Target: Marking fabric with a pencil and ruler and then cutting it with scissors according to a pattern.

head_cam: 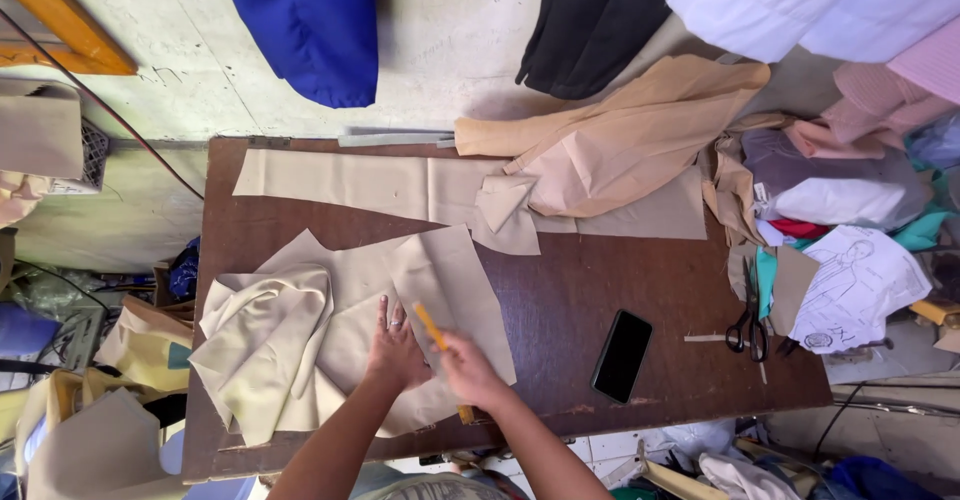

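My left hand (pixel 394 348) lies flat, fingers spread, on a cut piece of beige cloth (pixel 440 285) on the dark wooden table (pixel 580 300). My right hand (pixel 465 365) grips a yellow stick-like marking tool (pixel 430 325), its tip angled up-left onto the cloth beside my left fingers. A crumpled heap of pale cream cloth (pixel 260 345) rests just left of my left hand. A long beige strip (pixel 350 185) lies along the table's far edge.
A black phone (pixel 622 355) lies right of my hands. Black-handled scissors (pixel 748 325) and a paper with a drawing (pixel 865 285) sit at the right end. Tan cloth (pixel 620 135) is bunched at the back. Blue (pixel 310 20) and black garments (pixel 595 20) hang above.
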